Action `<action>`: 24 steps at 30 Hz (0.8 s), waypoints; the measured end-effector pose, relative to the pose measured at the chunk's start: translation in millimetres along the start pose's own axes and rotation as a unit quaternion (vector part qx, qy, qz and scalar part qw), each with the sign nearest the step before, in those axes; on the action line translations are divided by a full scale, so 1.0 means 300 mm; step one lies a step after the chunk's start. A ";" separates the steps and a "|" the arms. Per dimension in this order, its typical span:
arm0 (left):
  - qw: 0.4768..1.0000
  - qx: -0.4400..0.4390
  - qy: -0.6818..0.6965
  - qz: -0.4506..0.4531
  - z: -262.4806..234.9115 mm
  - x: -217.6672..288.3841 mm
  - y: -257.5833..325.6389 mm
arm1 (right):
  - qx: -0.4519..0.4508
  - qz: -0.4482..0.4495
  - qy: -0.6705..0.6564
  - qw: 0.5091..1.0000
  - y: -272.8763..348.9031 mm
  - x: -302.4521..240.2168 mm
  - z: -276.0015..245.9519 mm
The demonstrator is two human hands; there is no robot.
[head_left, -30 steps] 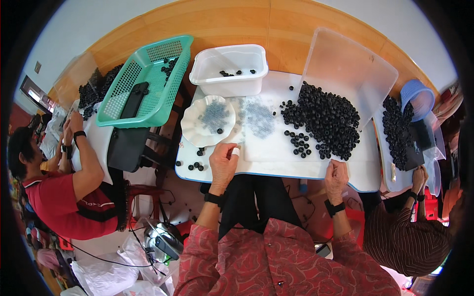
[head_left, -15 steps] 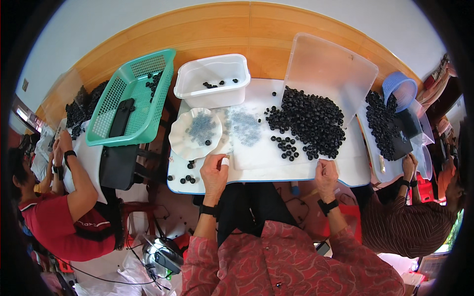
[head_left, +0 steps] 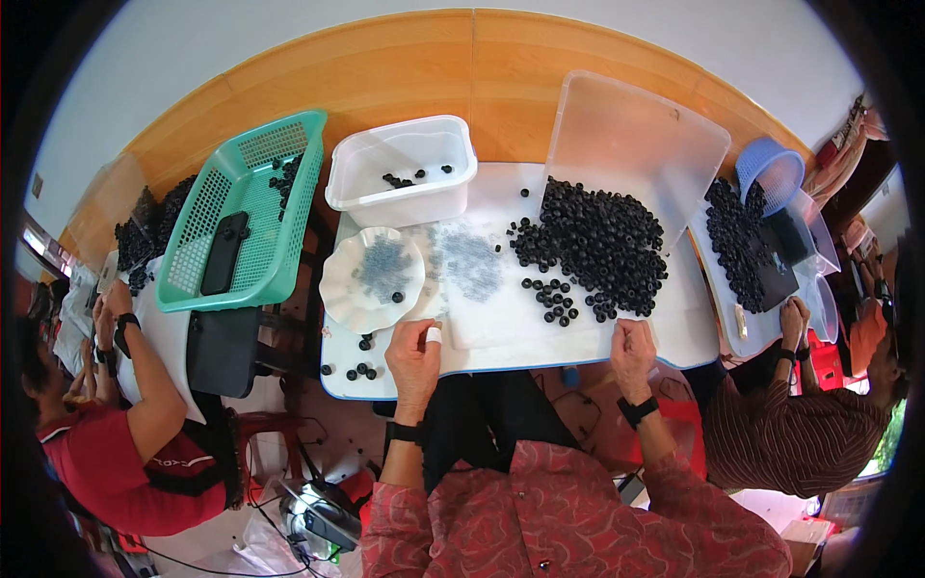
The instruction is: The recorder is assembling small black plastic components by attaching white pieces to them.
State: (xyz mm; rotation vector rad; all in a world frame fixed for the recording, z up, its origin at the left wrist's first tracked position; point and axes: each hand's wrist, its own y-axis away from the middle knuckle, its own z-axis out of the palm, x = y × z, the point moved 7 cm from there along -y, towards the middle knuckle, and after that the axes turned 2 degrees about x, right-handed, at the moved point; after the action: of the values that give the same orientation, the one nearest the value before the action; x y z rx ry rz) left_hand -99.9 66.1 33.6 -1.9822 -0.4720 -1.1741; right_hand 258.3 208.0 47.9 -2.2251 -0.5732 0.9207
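Note:
My left hand (head_left: 414,361) is at the table's front edge, fingers curled together, with a white wrap on one digit. Right of it, my right hand (head_left: 632,356) is closed in a similar way, just in front of a large pile of small black ring-like parts (head_left: 602,241). Anything pinched in either hand is too small or hidden to make out. Beyond my left hand stands a white scalloped plate (head_left: 337,294) holding tiny greyish pieces (head_left: 385,267) and one black part. More such tiny pieces (head_left: 472,262) lie spread on the white tabletop (head_left: 540,349).
A white tub (head_left: 400,207) with a few black parts stands at the back; a clear plastic bin (head_left: 641,135) lies behind the pile. To the left is a green basket (head_left: 255,279). Co-workers sit at the left, in a red shirt (head_left: 125,462), and right, in a striped shirt (head_left: 800,433).
The whole view has shifted slightly, the table's items sitting a little lower and further left. Both hands stay closed near the table edge, almost unmoved.

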 end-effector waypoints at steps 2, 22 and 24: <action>1.000 -0.002 0.008 0.000 0.006 -0.010 0.000 | 0.003 -0.001 -0.006 1.000 -0.002 -0.002 -0.002; 1.000 -0.005 0.005 -0.011 0.004 -0.002 -0.006 | -0.138 -0.059 -0.055 0.987 -0.217 -0.246 0.031; 1.000 -0.003 -0.004 -0.006 0.004 -0.002 -0.007 | -0.159 -0.079 -0.059 0.982 -0.254 -0.279 0.066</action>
State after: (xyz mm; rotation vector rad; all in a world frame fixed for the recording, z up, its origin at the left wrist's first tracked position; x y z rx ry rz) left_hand -100.9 68.3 33.6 -1.9923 -0.4844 -1.1777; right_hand 178.0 218.1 129.2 -2.3700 -0.9970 0.9361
